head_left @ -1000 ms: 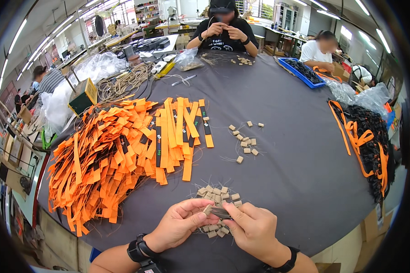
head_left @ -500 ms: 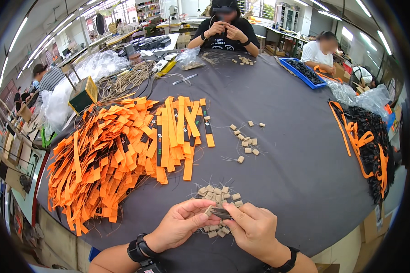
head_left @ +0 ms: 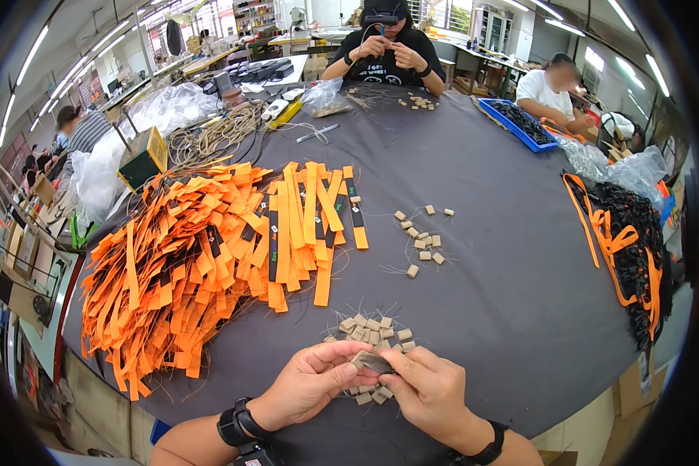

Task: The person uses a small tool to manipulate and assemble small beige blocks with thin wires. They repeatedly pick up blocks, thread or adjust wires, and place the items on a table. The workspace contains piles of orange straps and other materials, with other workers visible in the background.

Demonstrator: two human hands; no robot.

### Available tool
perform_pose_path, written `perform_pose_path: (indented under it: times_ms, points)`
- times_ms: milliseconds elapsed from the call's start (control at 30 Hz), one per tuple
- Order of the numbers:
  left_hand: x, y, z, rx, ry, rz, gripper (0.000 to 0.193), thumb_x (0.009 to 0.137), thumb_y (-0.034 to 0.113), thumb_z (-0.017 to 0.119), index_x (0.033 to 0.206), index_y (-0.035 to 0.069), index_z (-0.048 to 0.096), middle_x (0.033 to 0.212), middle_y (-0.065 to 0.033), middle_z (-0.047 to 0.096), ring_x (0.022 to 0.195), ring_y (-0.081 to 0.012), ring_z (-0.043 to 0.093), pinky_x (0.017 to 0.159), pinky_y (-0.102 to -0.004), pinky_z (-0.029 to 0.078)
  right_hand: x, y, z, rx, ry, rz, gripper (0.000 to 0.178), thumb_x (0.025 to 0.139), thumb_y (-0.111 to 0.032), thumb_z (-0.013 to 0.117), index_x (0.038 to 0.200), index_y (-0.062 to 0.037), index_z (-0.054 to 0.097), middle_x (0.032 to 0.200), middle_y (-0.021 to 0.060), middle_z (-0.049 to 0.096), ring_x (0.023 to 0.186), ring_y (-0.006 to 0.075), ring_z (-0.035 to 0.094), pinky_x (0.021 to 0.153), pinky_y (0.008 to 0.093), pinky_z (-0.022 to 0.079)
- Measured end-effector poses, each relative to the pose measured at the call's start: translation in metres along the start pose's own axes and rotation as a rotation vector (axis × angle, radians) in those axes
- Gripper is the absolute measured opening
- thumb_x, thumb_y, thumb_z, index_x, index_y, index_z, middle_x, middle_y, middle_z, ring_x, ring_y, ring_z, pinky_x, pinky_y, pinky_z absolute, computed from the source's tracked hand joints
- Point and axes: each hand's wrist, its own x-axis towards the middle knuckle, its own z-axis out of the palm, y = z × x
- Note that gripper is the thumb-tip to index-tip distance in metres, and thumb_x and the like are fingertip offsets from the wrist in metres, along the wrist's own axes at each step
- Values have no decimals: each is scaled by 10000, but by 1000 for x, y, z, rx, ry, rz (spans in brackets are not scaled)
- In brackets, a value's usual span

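Observation:
My left hand (head_left: 307, 386) pinches a small tan block (head_left: 357, 361) between thumb and fingers. In my right hand (head_left: 431, 388), closed between thumb and forefinger, is a thin dark flat metal-looking piece (head_left: 377, 363); its exact kind is not clear. Its tip meets the tan block. Both hands are just above a pile of similar tan blocks (head_left: 371, 332) with fine threads sticking out, and partly cover it. Further off, a loose scatter of more tan blocks (head_left: 422, 241) lies on the dark-covered table (head_left: 512, 311).
A large heap of orange strips (head_left: 179, 272) fills the left side. Behind it are a coil of cord (head_left: 217, 136), a green box (head_left: 144, 159) and a pen (head_left: 318, 133). At right lie black-and-orange straps (head_left: 621, 256) and a blue tray (head_left: 516, 124). Two people sit across the table.
My hands stay nearly in place, still holding the block and dark piece, which has tilted slightly. Across the table, one person's hands have shifted a little.

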Motion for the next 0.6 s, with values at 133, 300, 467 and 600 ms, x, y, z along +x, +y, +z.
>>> perform_pose_path:
  times_ms: [133, 300, 467, 600]
  points:
    - [-1, 0, 0, -18, 0, 3, 307, 947, 63, 548, 1246, -5, 537, 1202, -153, 604, 1077, -266, 617, 975, -398, 495, -6, 8, 4, 32, -4, 18, 355, 712, -92, 759, 1060, -92, 688, 698, 21, 568, 515, 170, 536, 468, 287, 421]
    - [-1, -1, -5, -9, -61, -4, 336, 963, 70, 529, 1287, -15, 506, 1247, -123, 569, 1118, -234, 592, 998, -376, 488, -2, 5, 1, -90, 1, -72, 323, 714, -99, 756, 1030, -96, 691, 685, 10, 567, 511, 171, 541, 466, 287, 422]
    - [-1, -2, -5, 6, -65, -18, 340, 962, 76, 533, 1289, -14, 506, 1227, -131, 580, 1123, -233, 590, 1002, -376, 485, -3, 5, -1, -73, -5, -47, 303, 700, -100, 758, 995, -86, 691, 674, 12, 564, 495, 179, 536, 463, 289, 420]
    - [-2, 0, -5, 23, -56, 1, 339, 963, 76, 532, 1288, -16, 505, 1204, -140, 591, 1125, -231, 589, 1003, -377, 483, 4, -3, -6, -81, 17, -26, 308, 697, -112, 762, 996, -91, 692, 669, 18, 552, 485, 182, 522, 455, 294, 409]
